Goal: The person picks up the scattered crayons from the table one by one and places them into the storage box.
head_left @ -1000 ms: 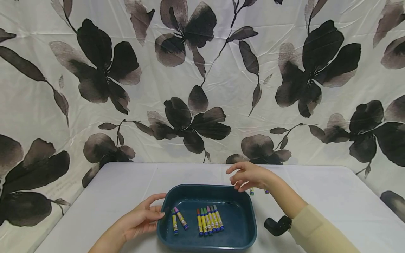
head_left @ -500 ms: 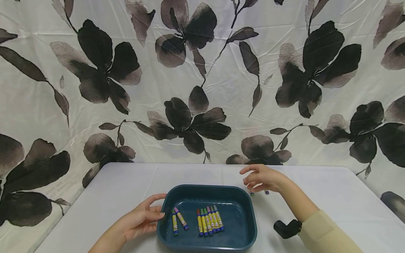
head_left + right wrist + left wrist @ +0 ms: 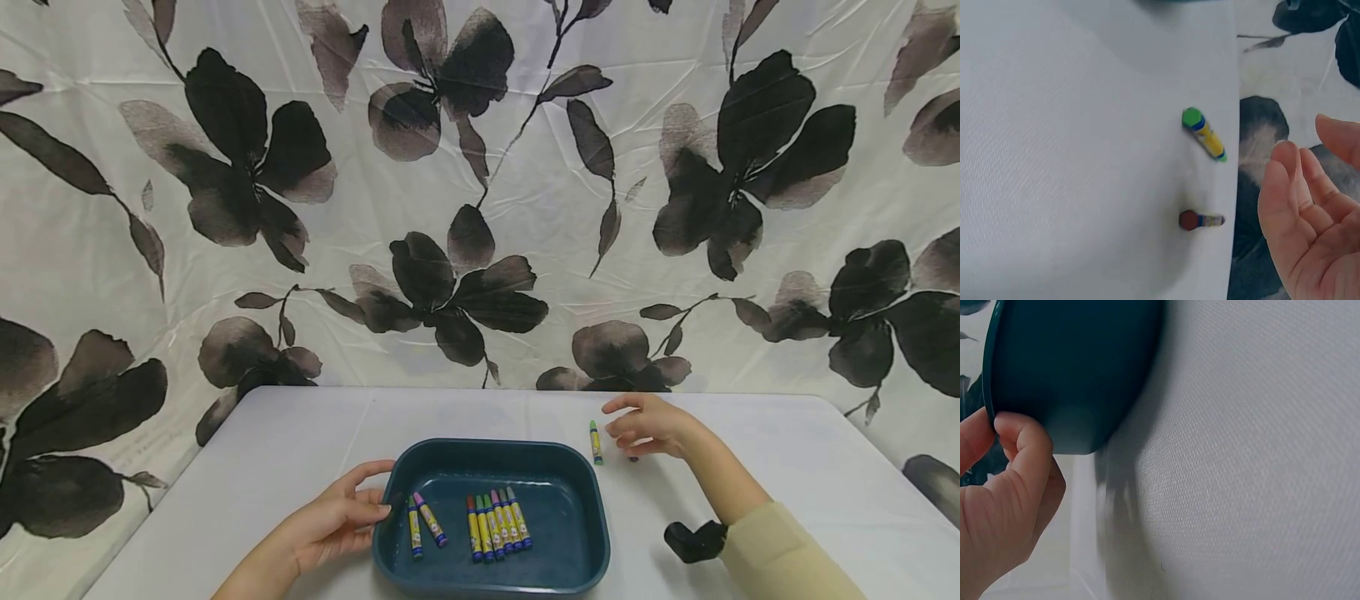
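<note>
A dark teal tray (image 3: pixel 567 525) stands on the white table, and my left hand (image 3: pixel 333 521) grips its left rim between thumb and fingers. In the left wrist view the left hand (image 3: pixel 1013 481) pinches that rim (image 3: pixel 988 369) from the side. Inside the tray lie a row of several crayons (image 3: pixel 497 525) and a separate pair of crayons (image 3: pixel 429 518) at the left. My right hand (image 3: pixel 651 427) hovers with nothing in it, fingers relaxed, beyond the tray's right corner. Close by it are a green crayon (image 3: pixel 1207 134) and a brownish-red crayon (image 3: pixel 1200 220), the latter mostly hidden by the hand in the head view.
White cloth covers the table (image 3: pixel 787 467), whose far edge meets a hanging floral sheet (image 3: pixel 510 208). A black wrist mount (image 3: pixel 693 542) sits at the right sleeve (image 3: pixel 787 554).
My right hand has moved rightward, away from the tray's far right corner, uncovering the green crayon and now covering most of the other one. The left hand and tray have stayed put.
</note>
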